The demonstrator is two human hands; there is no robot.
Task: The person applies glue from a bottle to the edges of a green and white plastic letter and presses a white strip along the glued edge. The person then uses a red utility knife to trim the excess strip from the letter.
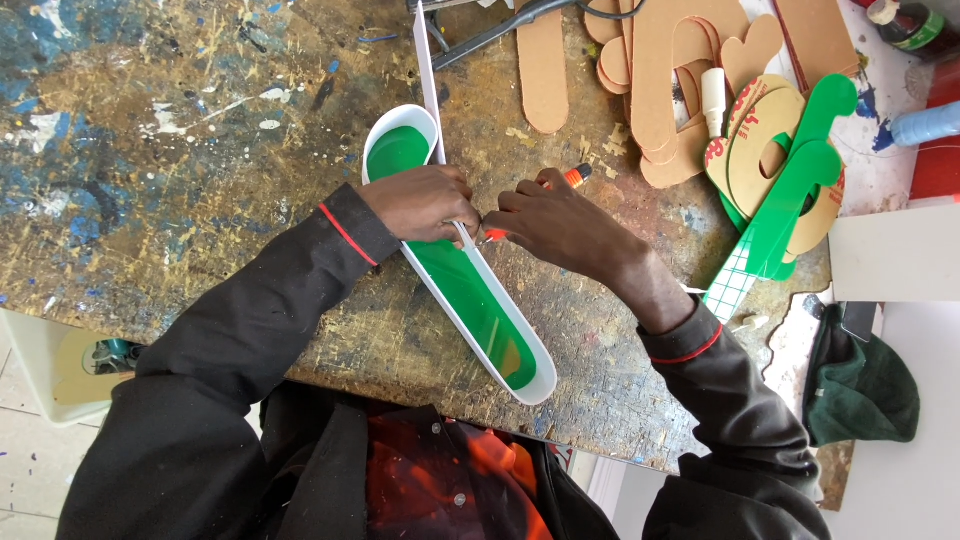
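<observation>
While the left hand (425, 203) pinched its white rim strip, the long green-bottomed shape (462, 283) lay diagonally on the paint-stained worktop (180, 150); the right hand (565, 225) gripped an orange-tipped tool (575, 176).

Worn wooden desk (180, 150), top scratched and splattered with blue, white and dark paint. Pale tiled floor (25, 470) at lower left, white floor or surface at lower right. A dark green cap (865, 390) lies beside the desk's right edge. Bright, even daylight.
</observation>
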